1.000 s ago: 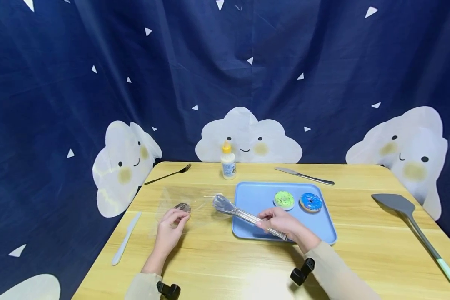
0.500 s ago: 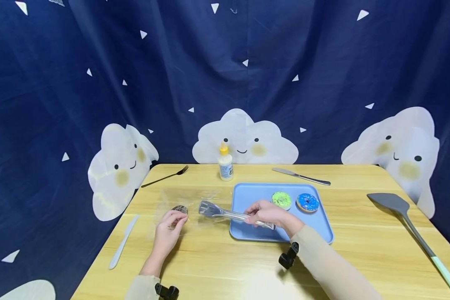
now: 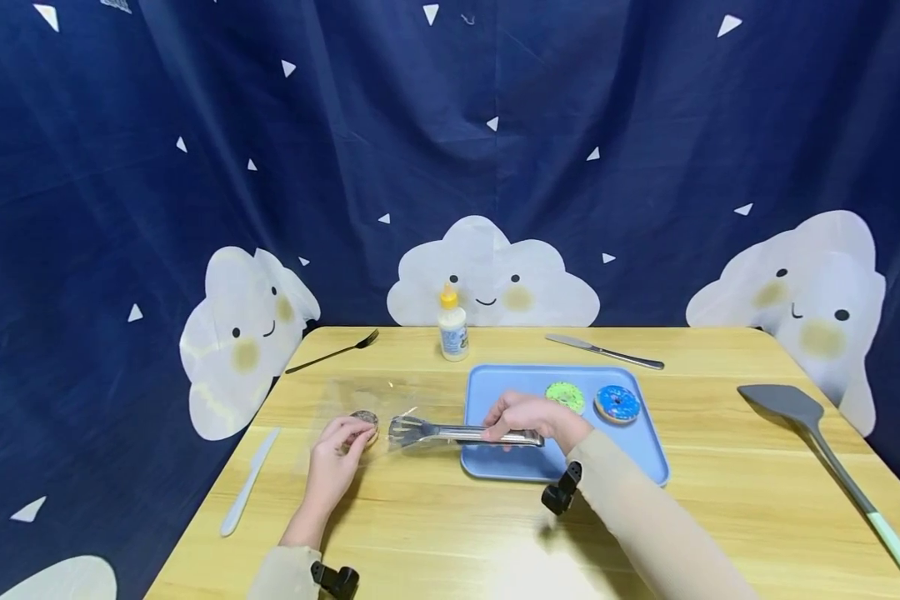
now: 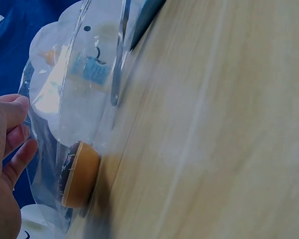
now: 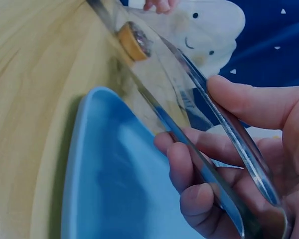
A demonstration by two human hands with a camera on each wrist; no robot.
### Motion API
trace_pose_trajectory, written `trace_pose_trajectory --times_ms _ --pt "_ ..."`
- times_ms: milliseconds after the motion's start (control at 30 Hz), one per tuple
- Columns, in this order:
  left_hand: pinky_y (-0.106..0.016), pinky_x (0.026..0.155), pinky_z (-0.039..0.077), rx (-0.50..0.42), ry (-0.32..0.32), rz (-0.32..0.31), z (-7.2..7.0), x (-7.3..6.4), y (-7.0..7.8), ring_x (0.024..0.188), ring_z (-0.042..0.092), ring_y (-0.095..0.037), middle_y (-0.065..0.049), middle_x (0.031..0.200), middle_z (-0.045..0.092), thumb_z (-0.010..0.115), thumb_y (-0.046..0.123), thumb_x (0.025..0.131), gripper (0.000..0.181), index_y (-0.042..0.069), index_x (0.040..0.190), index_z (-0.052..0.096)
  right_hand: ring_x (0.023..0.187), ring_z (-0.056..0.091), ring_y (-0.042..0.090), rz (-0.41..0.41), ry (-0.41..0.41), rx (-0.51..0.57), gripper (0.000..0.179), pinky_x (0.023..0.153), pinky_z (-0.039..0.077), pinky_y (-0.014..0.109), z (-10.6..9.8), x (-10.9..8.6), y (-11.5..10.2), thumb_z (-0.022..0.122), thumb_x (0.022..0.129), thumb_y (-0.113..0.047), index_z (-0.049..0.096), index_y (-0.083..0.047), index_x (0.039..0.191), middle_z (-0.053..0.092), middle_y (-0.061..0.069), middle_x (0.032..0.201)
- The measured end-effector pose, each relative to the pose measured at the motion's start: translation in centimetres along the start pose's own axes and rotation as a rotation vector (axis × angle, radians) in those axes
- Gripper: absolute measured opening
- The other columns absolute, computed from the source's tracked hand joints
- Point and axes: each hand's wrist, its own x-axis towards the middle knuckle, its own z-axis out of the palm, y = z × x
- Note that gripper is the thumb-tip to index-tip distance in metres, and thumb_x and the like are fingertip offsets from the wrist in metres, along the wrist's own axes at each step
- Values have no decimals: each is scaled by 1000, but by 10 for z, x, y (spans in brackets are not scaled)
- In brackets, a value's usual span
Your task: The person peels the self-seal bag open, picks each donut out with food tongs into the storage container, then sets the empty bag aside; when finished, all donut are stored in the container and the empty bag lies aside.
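Observation:
My left hand (image 3: pixel 335 458) pinches the edge of a clear plastic bag (image 3: pixel 345 396) at the left of the table, lifting its upper side. Inside the bag sits a chocolate-topped doughnut (image 4: pixel 82 174), its tan base facing the table side in the left wrist view. Metal tongs (image 3: pixel 450 432) lie across my right hand (image 3: pixel 525 419), thumb on one arm and fingers curled round the other. The two arms stand apart with nothing between them in the right wrist view. Their scalloped ends overlap the bag's right part, a short way right of the doughnut.
A blue tray (image 3: pixel 487 462) under my right hand bears a green doughnut (image 3: pixel 565 395) and a blue doughnut (image 3: pixel 617 404). Around lie a fork (image 3: pixel 333 353), a squeeze bottle (image 3: pixel 453 329), a table knife (image 3: pixel 607 352), a white knife (image 3: pixel 249 483) and a long spatula (image 3: pixel 817 429).
My right hand has carried the tongs leftward from over the tray to the bag, levelling them. My left hand has stayed at the bag's edge. The head view has shifted slightly.

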Motion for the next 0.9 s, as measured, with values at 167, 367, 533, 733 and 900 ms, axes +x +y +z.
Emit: trace_pose_trajectory --times_ms 167,367,533,733,900 --pt "-11 65 48 7 -1 -7 0 1 -1 72 57 -10 -5 90 62 71 -10 75 15 1 85 70 60 58 20 4 -22 -2 15 62 52 33 -3 1 0 68 82 -7 68 5 90 67 12 81" --pt "-12 66 49 0 -4 -24 0 0 -1 74 58 -11 -5 90 62 70 -9 76 15 2 86 71 56 57 17 40 6 60 17 47 45 23 3 10 -5 70 80 -9 68 3 92 67 20 86" --pt "-12 64 49 -1 -1 -7 1 0 -2 72 58 -11 -5 89 62 71 -9 75 16 3 85 71 56 58 17 67 18 72 16 46 44 24 9 18 -9 70 81 -11 68 1 90 67 21 85" --pt "-12 64 49 -7 4 3 1 0 -1 72 59 -12 -5 89 62 71 -10 75 16 2 85 70 58 59 18 68 -12 56 16 46 44 24 14 27 -13 67 85 -15 68 0 88 66 14 77" --pt "-12 64 49 -21 9 -7 1 0 -1 71 59 -12 -4 88 62 71 -10 75 16 3 85 71 56 58 17 74 -21 25 18 46 44 23 18 32 -16 66 86 -17 67 1 86 65 11 72"
